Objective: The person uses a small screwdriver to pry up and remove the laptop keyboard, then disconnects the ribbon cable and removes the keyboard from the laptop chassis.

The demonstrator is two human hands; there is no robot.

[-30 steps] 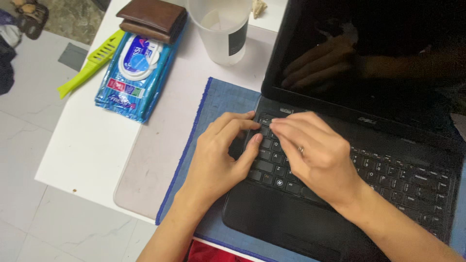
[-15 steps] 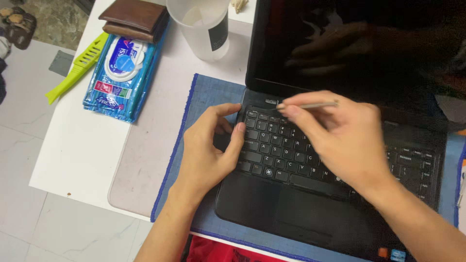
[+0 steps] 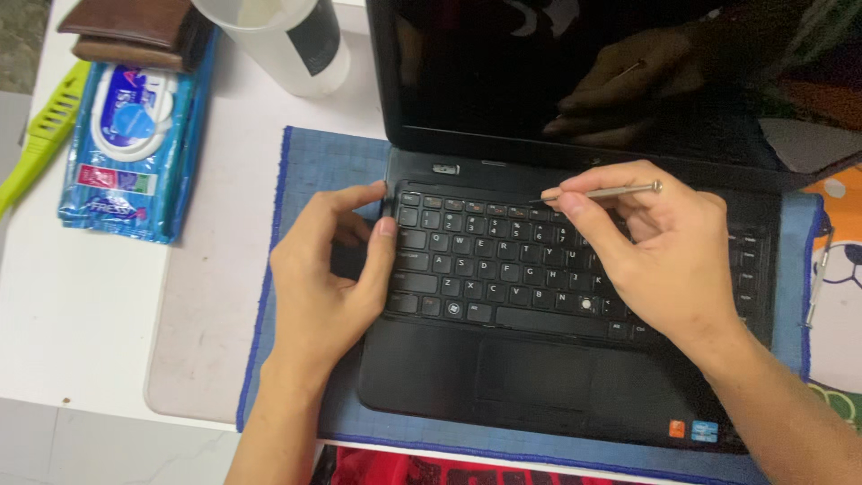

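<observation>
looks like a home desk used as a small repair spot, not a shop or lab. white table (image 3: 81, 332) standing on pale tiled floor (image 3: 36, 449). black laptop (image 3: 575, 296) sits open on a blue mat (image 3: 310, 162) at centre, screen dark. household bits far left: wipes pack (image 3: 126, 153), brown wallet (image 3: 135, 31), green comb (image 3: 45, 135), white cup (image 3: 287, 36). a thin metal tool (image 3: 602, 192) is the only repair gear in hand. cartoon-print pad (image 3: 835, 296) at right edge. red cloth (image 3: 404, 469) at near edge.
</observation>
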